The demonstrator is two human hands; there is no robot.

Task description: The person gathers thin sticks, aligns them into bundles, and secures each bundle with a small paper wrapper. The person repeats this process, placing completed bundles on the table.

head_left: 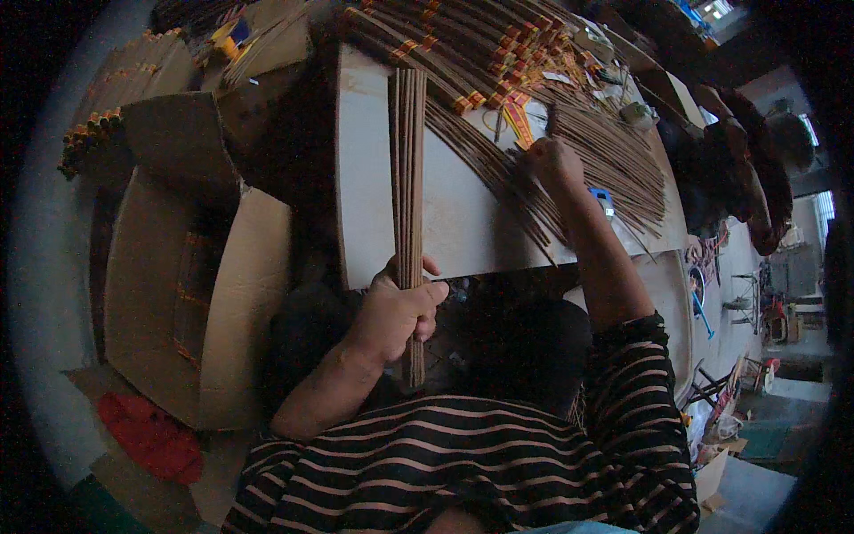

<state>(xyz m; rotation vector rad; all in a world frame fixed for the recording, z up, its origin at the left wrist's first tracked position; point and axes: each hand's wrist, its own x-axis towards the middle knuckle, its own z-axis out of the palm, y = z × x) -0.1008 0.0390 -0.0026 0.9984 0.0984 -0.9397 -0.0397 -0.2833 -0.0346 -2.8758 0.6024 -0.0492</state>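
One bundle of thin, straight brown sticks (408,178), partly over a flat white tabletop (365,214): left hand (402,307) wrapped round its lower part, likely keeping lengths together. Right hand (556,166): curled at a red-and-yellow, paper-like strip (516,123); whether pinching it, unclear.

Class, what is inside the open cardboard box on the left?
Inside the cardboard box, dim brown bundles with orange bands partly show; its right flap and deep shadow hide the rest.
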